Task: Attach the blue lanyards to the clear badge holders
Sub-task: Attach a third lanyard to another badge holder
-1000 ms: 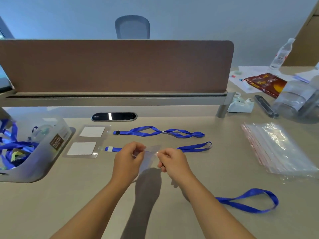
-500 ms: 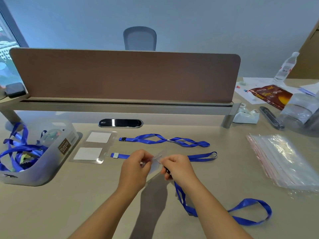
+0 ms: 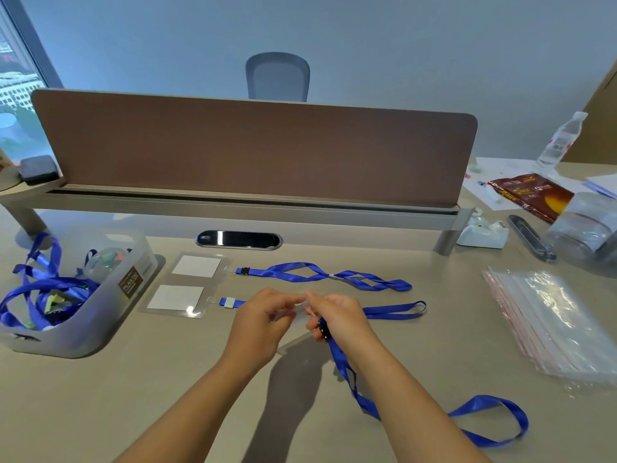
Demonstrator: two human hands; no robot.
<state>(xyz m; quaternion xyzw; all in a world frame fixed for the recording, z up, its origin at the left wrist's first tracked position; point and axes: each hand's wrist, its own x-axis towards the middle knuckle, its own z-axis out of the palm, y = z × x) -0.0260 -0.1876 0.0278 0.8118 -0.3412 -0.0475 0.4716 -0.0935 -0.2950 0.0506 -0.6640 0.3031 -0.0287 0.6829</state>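
Above the middle of the desk my left hand (image 3: 263, 320) pinches a clear badge holder (image 3: 293, 316), which is mostly hidden between my hands. My right hand (image 3: 337, 317) pinches the black clip end of a blue lanyard (image 3: 354, 385) right beside the holder's edge. That lanyard's strap hangs down from my right hand and loops across the desk to the lower right. Behind my hands lie two badge holders with white cards (image 3: 197, 266) (image 3: 175, 298), each joined to a blue lanyard (image 3: 320, 276) (image 3: 394, 310).
A translucent bin (image 3: 83, 315) with several tangled blue lanyards stands at the left. A stack of clear plastic bags (image 3: 547, 322) lies at the right. A brown divider panel (image 3: 253, 145) runs along the back. A tape dispenser (image 3: 482, 233), a bottle and packets sit far right.
The lanyard's clip end has come up off the desk in my right hand to the holder, its strap now hanging from that hand. The camera has tilted up slightly.
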